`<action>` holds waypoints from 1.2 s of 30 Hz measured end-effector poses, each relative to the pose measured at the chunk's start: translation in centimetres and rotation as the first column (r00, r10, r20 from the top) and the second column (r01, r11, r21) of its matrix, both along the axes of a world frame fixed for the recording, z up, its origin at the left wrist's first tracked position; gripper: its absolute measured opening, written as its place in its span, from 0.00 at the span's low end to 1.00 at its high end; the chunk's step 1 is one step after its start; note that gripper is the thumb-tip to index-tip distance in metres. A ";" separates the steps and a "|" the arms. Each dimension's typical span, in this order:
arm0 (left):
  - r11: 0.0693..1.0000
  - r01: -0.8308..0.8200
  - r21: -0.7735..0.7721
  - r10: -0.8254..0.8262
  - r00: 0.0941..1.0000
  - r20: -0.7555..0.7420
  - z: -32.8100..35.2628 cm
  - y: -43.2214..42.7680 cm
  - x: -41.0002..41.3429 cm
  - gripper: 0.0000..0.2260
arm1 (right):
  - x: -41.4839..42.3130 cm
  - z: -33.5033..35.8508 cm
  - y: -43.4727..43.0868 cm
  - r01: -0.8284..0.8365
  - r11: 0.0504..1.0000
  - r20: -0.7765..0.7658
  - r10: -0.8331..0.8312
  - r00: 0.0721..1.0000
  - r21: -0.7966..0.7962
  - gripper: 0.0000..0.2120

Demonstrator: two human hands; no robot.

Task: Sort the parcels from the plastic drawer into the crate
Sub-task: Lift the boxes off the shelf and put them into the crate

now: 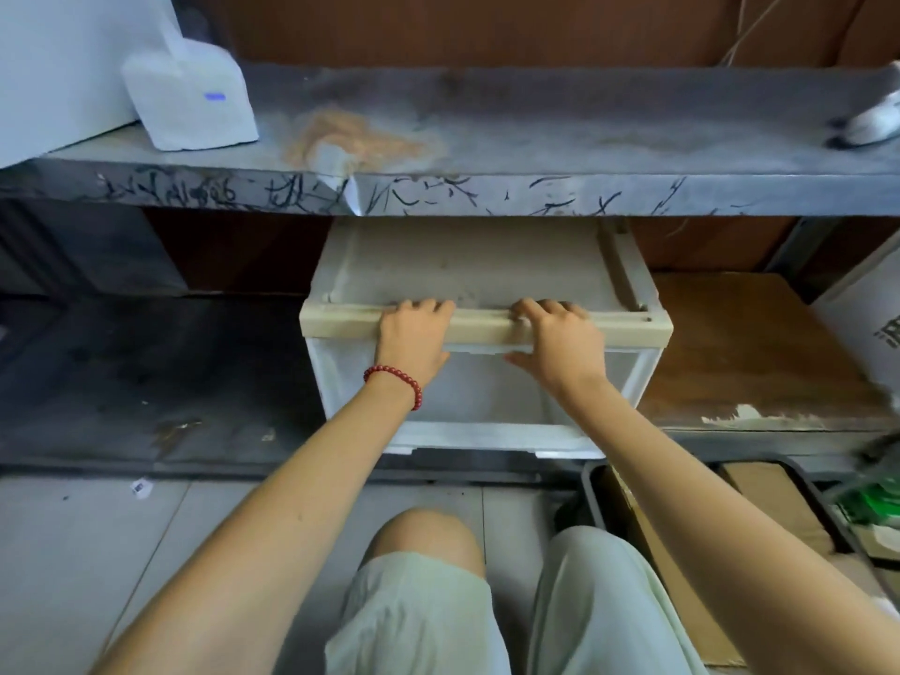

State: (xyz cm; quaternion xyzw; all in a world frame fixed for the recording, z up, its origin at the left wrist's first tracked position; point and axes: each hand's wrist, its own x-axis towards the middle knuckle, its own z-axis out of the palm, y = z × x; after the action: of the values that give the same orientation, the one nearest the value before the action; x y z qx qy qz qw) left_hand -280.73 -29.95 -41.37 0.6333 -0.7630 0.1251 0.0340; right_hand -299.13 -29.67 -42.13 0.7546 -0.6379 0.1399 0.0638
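From the head camera, we see the plastic drawer [479, 397] sitting under the scribbled grey shelf [535, 192], its frosted front facing us and closed. We cannot make out any parcels through that front.

Our left hand [414, 336] and right hand [555, 341] sit side by side on the beige top rail [341, 320] of the drawer. The fingers of both are curled over the rail's upper edge and the thumbs are tucked beneath it, so both hands are clamped round the rail rather than spread.

The crate [591, 494] stands just below and to the right of the drawer, beside our right knee, with brown cardboard [769, 499] lying in it.

We judge the step in hand to be opening the drawer. To do it well, we should pull evenly with both hands, straight towards us and level, so it does not jam. We should stop before it tips onto the crate.
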 end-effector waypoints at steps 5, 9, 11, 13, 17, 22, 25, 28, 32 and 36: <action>0.998 0.055 0.019 -0.057 0.992 0.109 0.0 -1.2 -0.7 0.24 | -0.4 -1.3 -0.9 -0.050 0.995 -0.075 0.044 0.996 -0.092 0.24; 0.999 0.021 0.035 -0.025 0.994 0.107 -0.5 -1.7 -0.8 0.26 | -0.2 -1.2 -1.5 -0.060 0.995 -0.111 0.050 0.993 -0.086 0.27; 0.999 0.000 0.034 -0.004 0.993 0.120 -0.8 -1.6 -1.0 0.26 | -0.1 -1.6 -1.4 -0.047 0.996 -0.117 0.037 0.992 -0.081 0.28; 0.999 -0.005 0.032 0.000 0.990 0.140 -1.0 -1.3 -1.1 0.26 | -0.2 -2.1 -1.2 -0.041 0.994 -0.136 0.027 0.990 -0.099 0.29; 0.999 -0.010 0.049 0.002 0.986 0.168 -0.9 -0.6 -1.4 0.28 | 0.0 -2.1 -0.3 0.002 0.996 -0.193 -0.018 0.981 -0.084 0.33; 0.996 0.008 0.090 -0.021 0.989 0.145 -0.4 0.6 -1.1 0.37 | -0.2 -2.2 2.0 -0.006 0.991 -0.157 -0.014 0.988 -0.131 0.38; 0.989 0.015 0.148 -0.021 0.999 0.045 -0.3 2.0 -0.5 0.39 | -0.5 -2.5 3.3 -0.065 0.983 -0.137 0.042 0.990 -0.172 0.36; 0.992 0.023 0.127 -0.021 1.000 -0.020 -0.4 3.8 0.0 0.36 | -0.7 -2.6 4.4 -0.097 0.980 -0.151 0.071 0.986 -0.172 0.31; 0.998 0.050 0.028 -0.051 0.998 0.040 -0.4 5.9 0.3 0.28 | -0.5 -3.2 6.1 -0.089 0.983 -0.143 0.066 0.987 -0.159 0.20; 0.994 0.082 0.073 -0.084 0.996 0.028 -1.1 7.3 0.5 0.18 | -0.5 -4.7 8.0 -0.097 0.981 0.014 0.101 0.995 -0.170 0.21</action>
State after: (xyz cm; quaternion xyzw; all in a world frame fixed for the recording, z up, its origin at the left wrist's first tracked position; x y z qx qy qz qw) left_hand -280.23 -22.65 -42.46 0.5999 -0.7930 0.1058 0.0042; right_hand -299.63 -21.71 -46.80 0.7756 -0.5861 0.2051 0.1133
